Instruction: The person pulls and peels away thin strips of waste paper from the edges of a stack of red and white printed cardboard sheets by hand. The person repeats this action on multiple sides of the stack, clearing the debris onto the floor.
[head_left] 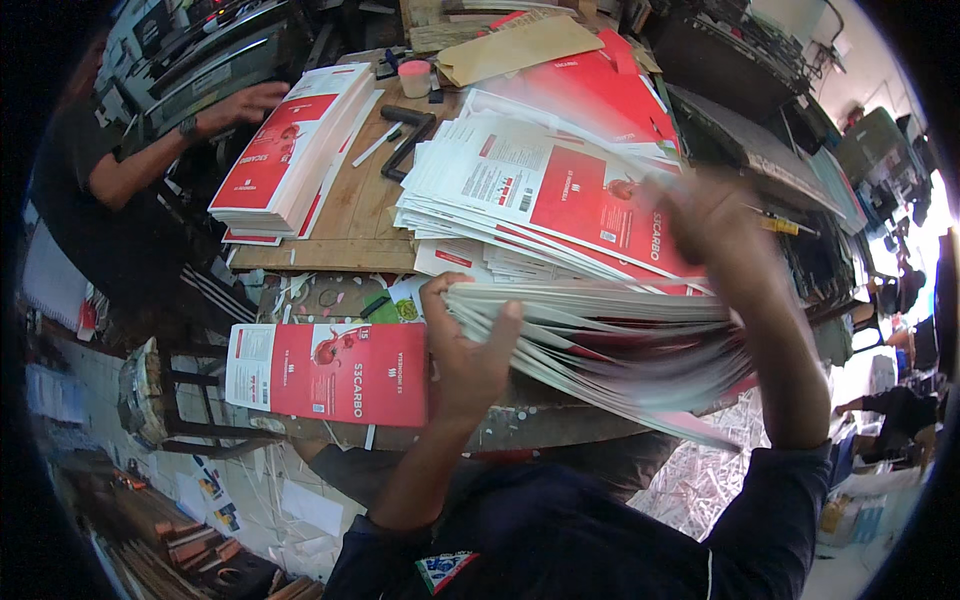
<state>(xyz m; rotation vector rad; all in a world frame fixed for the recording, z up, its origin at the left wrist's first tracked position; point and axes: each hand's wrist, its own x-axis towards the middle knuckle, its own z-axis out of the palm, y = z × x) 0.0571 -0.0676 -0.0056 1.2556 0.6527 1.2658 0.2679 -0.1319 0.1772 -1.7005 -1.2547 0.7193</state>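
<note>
Left hand: we've got our left hand hooked on the left end of a thick bundle of sheets, thumb on the near side, the rest curled round the edge, so it's a narrow grip full of paper.
Right hand: our right hand is up above the bundle's far right part and it's just a blur, so we honestly can't tell how open it is or whether it touches anything.
Bundle: runs right from our left hand and passes on the body side of our right hand; the sheets bow and spread apart, with the right end smeared.
Loose pile: a messy red-and-white pile of printed sheets sits on the table beyond our left hand, reaching right to behind our right hand.
Single print: a red-and-white printed piece lies flat just left of our left hand.
Neat stack: a squared-up stack stands beyond and left of our left hand, with a co-worker's hand right by its far left edge.
Bits and bobs: farther out past our left hand we've got a black angled tool, a pink-topped tub and a tan paper piece.
Floor: paper shreds lie below our right hand.
</note>
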